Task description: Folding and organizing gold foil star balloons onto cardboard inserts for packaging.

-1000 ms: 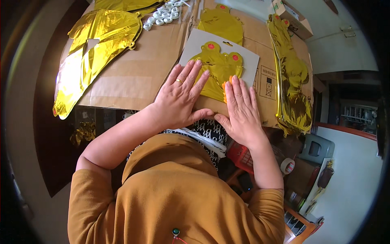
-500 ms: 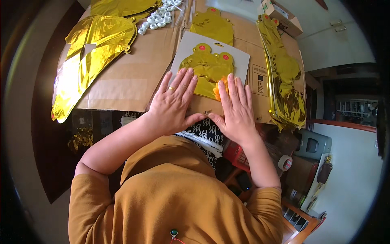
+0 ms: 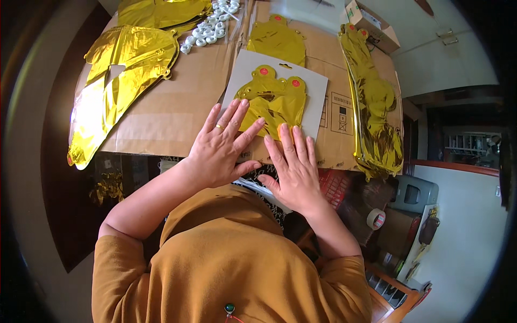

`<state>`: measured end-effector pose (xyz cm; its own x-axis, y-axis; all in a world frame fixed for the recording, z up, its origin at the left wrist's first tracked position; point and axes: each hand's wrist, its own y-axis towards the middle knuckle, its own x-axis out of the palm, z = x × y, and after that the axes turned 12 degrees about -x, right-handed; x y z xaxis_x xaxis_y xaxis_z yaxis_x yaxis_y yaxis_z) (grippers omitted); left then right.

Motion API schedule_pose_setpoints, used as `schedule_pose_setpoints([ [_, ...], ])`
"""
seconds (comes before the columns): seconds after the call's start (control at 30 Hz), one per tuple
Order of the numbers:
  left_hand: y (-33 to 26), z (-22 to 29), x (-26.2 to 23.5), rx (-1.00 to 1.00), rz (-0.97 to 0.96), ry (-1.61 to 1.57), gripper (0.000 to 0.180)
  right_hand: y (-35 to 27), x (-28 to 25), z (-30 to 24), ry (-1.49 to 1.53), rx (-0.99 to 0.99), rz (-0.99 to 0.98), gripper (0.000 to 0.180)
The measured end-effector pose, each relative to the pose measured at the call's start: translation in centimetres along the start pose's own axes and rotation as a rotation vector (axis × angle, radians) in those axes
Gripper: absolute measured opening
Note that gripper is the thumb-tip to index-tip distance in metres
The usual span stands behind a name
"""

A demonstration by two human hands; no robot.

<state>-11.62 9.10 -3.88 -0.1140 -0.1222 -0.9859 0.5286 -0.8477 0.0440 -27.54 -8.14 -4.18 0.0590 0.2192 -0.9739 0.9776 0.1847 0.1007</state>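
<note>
A folded gold foil balloon [image 3: 277,102] with two round red spots lies on a white card [image 3: 316,89] that has a hanging slot at its far edge. Over the near left part of card and foil rests my left hand [image 3: 218,142], flat, fingers apart, a ring on one finger. My right hand [image 3: 293,172] lies at the near edge, fingers spread and fingertips on the foil. A bit of orange shows at its fingertips; the rest of that orange piece is hidden. Neither hand grips anything.
The cardboard work surface [image 3: 156,121] carries flat gold foil balloons at the left [image 3: 132,59], behind the card [image 3: 277,40] and at the right [image 3: 377,102]. Small white rolls [image 3: 207,33] lie at the back. An open carton [image 3: 371,24] stands back right.
Both hands have slid toward me, the right one farther and slightly left. Less of the orange piece shows. More of the foil is uncovered.
</note>
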Motion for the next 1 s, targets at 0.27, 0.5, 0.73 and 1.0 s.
schedule_pose_setpoints([
  [0.27,0.5,1.1,-1.3,0.009,0.157,-0.137,0.084,0.9,-3.7,4.0,0.678,-0.021,0.525,0.067],
  [0.5,2.6,3.2,0.9,0.072,0.144,-0.154,0.082,8.5,-6.5,17.2,0.427,0.342,0.244,0.036],
  [0.73,2.4,2.9,1.3,0.046,0.087,-0.125,0.082,13.7,-8.7,20.9,0.812,0.228,-0.169,0.018],
  [1.0,2.5,3.1,1.0,0.020,0.069,-0.106,0.083,10.2,-15.2,30.0,1.082,0.464,0.638,0.022],
])
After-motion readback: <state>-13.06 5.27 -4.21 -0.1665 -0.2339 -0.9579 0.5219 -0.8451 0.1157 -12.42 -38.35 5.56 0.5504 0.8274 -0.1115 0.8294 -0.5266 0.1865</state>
